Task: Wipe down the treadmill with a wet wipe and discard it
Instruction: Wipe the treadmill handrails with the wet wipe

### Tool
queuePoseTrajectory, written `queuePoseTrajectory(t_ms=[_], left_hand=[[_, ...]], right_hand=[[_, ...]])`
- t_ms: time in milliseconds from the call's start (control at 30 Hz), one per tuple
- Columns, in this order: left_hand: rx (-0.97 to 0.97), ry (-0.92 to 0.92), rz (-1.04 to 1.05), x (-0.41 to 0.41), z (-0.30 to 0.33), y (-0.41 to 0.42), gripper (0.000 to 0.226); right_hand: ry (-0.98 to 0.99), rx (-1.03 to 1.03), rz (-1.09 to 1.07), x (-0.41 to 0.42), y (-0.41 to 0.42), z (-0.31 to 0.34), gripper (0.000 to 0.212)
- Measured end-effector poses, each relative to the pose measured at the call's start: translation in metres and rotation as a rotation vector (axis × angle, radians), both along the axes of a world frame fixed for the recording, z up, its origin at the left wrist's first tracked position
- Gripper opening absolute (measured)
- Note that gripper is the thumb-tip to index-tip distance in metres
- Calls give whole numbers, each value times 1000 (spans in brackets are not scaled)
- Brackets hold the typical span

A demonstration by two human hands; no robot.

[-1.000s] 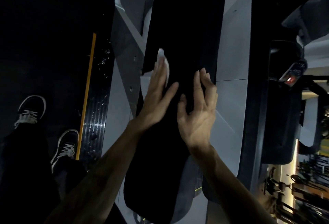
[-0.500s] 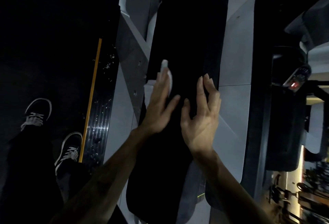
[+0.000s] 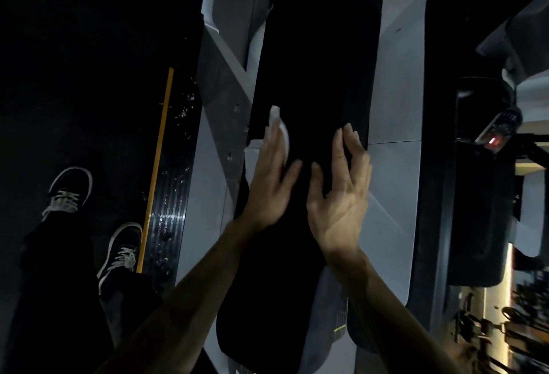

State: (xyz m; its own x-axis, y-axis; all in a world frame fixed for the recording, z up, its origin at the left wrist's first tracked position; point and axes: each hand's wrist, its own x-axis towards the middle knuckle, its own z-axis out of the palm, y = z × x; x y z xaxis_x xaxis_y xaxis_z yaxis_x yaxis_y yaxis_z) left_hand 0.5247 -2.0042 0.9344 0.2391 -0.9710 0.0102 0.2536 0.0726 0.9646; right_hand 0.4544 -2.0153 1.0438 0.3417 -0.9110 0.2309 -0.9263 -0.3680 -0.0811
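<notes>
Head view, left hand (image 3: 269, 177) pressing wet wipe (image 3: 279, 130), treadmill (image 3: 312, 76)

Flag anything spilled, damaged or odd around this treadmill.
Droplets speckle the dark side rail left of the treadmill, like splashed liquid. Nothing else stands out: the left hand presses the wipe flat on the black panel.

You're in a pretty dim gym: dark floor (image 3: 74, 47) on your left with a yellow strip (image 3: 157, 166), pale grey floor (image 3: 395, 91) further right, blurry equipment (image 3: 505, 329) under warm light.
</notes>
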Motion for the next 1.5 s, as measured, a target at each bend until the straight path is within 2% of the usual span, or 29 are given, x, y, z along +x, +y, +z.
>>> queuePoseTrajectory(t_ms=[67,133,300,467,533,600,667,733,900,1033,1100,1167,1267,1367,1500], left_hand=[[-180,-76,-25,-7,12,3,62],[-233,-127,-50,0,17,-14,58],[60,-52,-4,21,-1,-59,70],[217,79,-24,5,-13,-14,67],[119,40,-1,-4,-10,6,62],[-72,-43,3,-10,-2,14,58],[-239,-125,-10,-6,12,-2,53],[-294,-204,-19,0,29,-29,52],[-147,-174,22,18,22,-78,60],[9,-66,20,15,5,-55,64],[-29,-66,-1,8,4,-26,61],[-175,-136,-36,-1,5,1,57],[-286,-217,-56,-5,17,-1,54],[-276,-268,-6,8,25,-51,57],[-98,-158,7,34,19,-105,63]], right_hand=[[-12,1,-1,0,0,0,53],[-25,-6,-4,0,0,0,51],[-28,5,-5,2,0,1,51],[-44,17,-6,2,1,4,48],[-64,21,-3,1,2,4,50],[-100,27,14,0,3,4,53],[-140,31,26,-2,2,4,54],[-169,26,20,-3,2,3,51],[-191,35,50,-4,3,4,59],[-193,24,46,-5,0,3,55],[-193,21,42,-5,1,2,55],[-199,21,40,-6,2,3,54],[-224,29,27,-6,2,3,50],[-228,29,14,-4,3,4,51],[-213,12,1,0,2,6,52]])
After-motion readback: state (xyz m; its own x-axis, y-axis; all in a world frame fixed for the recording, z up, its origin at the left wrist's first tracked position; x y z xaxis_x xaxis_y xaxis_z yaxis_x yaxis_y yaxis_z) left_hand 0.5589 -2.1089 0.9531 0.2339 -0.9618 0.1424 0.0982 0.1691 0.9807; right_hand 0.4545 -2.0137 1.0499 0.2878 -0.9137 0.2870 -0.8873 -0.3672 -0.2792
